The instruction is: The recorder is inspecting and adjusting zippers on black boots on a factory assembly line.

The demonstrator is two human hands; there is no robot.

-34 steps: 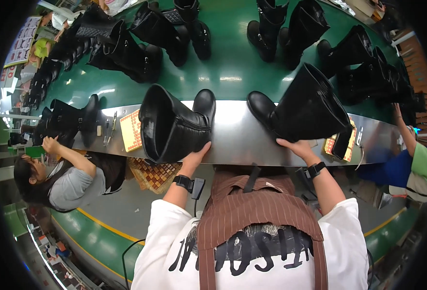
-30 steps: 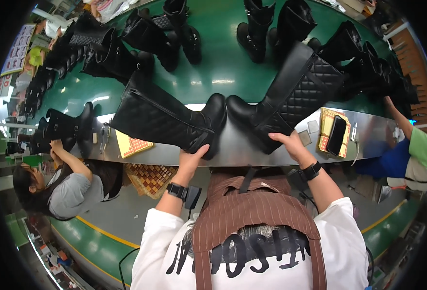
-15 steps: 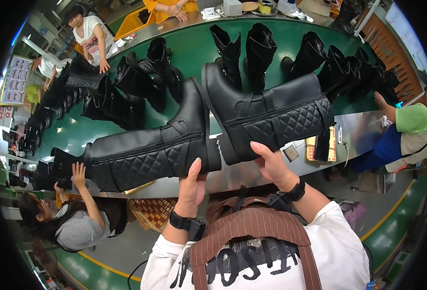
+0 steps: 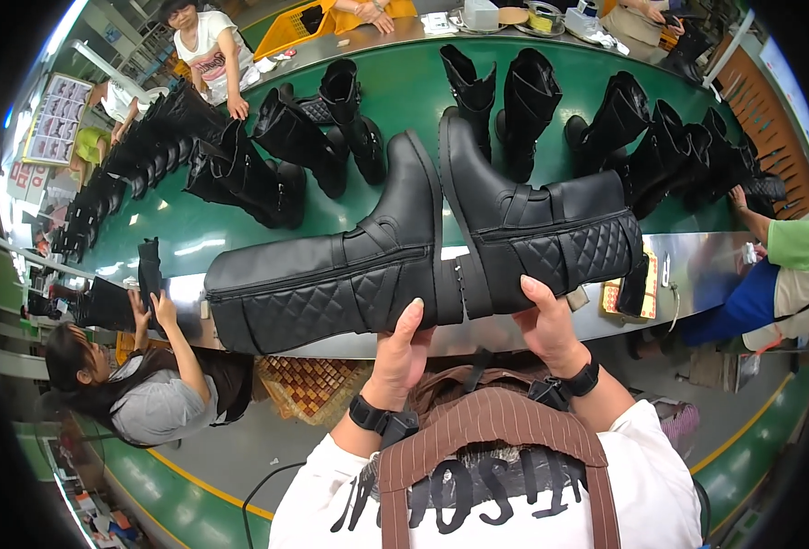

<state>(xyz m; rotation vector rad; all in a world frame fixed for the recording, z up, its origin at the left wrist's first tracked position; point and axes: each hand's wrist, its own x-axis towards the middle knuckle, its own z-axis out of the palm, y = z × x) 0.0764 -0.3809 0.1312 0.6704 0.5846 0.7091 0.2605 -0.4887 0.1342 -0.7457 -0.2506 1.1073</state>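
Two tall black boots lie sideways in the air before me, soles facing each other. The left boot (image 4: 331, 265) has its shaft pointing left, with a zip and a quilted panel along it. My left hand (image 4: 403, 359) grips it by the heel end, thumb on the near side. The right boot (image 4: 537, 224) points its shaft to the right and shows the same straps and quilting. Around its heel end my right hand (image 4: 548, 331) is closed, thumb upward. The heels sit close together, and the toes point away from me. Fingers under both boots are hidden.
A green-topped table (image 4: 404, 82) with a metal edge carries several standing black boots (image 4: 528, 105). A yellow-patterned box (image 4: 631, 291) lies at the near right. Co-workers stand left (image 4: 162, 393), far left (image 4: 212, 55) and right (image 4: 761, 284). A brown slatted panel (image 4: 775, 119) rises at right.
Both boots have levelled out, their soles turning more parallel and heels drawing together. The view has shifted left. At left, a co-worker now holds a dark boot upright.
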